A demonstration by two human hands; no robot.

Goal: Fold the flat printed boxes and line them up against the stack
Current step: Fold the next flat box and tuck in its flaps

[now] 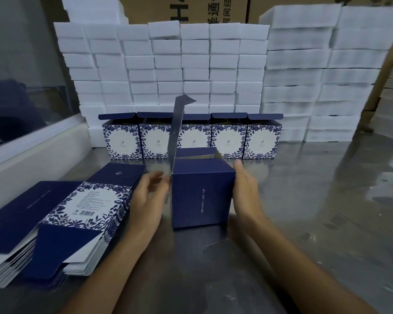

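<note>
Head view. Half-formed navy box [202, 196] stands upright on the steel worktop [315, 200], centre, well short of the row of finished boxes [192, 138]. That row, five printed boxes with lids up, stands close against the white foam stack [191, 64] behind it.

Left hand [149, 193]: fingers loosely extended beside the box's left wall, blurred; touching or just apart, cannot tell. Grip released, nothing held. Right hand [245, 191]: flat against the right wall, fingers straight, pressing rather than clasping.

Orientation: the box's long axis is vertical, mouth up. The plain navy panel with a line of small text faces the camera. The long lid flap [176, 132] rises from the left rear edge, tilted slightly right, grey inside showing.

Stack of flat printed blanks [61, 218] lies at left, fanned, just beside the left hand.

Risks, as judgement:
- The box is steadied from one side only. A push from the right hand could skew it back toward flat or slide it on the slick steel.
- The tall flap could catch the row's raised lids when the box is pushed back.
- A left-arm sweep could scatter the fanned blanks.
</note>
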